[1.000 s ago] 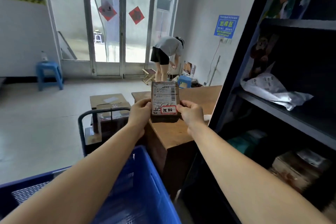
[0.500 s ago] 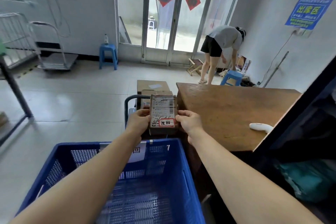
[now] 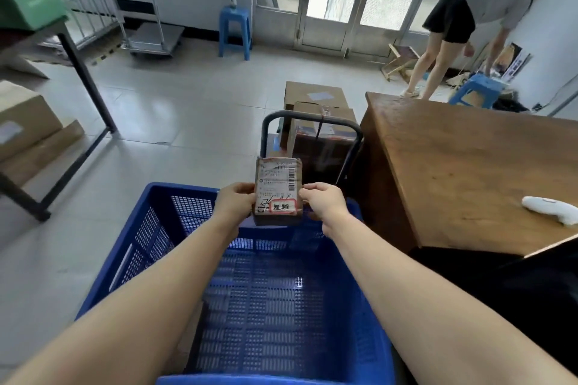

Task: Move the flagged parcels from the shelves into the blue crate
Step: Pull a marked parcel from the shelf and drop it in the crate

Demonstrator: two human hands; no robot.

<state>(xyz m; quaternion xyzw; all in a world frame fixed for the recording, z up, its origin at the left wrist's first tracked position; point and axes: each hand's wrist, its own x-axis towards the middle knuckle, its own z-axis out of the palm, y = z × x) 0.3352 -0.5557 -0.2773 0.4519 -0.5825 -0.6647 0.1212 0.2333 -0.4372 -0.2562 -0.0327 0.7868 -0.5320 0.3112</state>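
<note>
A small brown parcel (image 3: 278,187) with a white shipping label and a red-bordered sticker is held upright between both hands. My left hand (image 3: 233,203) grips its left edge and my right hand (image 3: 323,201) grips its right edge. The parcel hangs above the far end of the blue perforated crate (image 3: 150,228), which sits right in front of me with its mesh floor showing. My forearms cross over the crate's interior.
A hand trolley (image 3: 312,125) loaded with cardboard boxes stands just beyond the crate. A wooden desk (image 3: 463,172) with a white scanner (image 3: 552,208) is to the right. A person (image 3: 469,15) bends over by the doors. A shelf frame with boxes (image 3: 28,122) stands at left.
My view has swung left and down, away from the dark shelves toward the crate. The parcel, still in both hands, has come lower and now hangs over the crate's far end.
</note>
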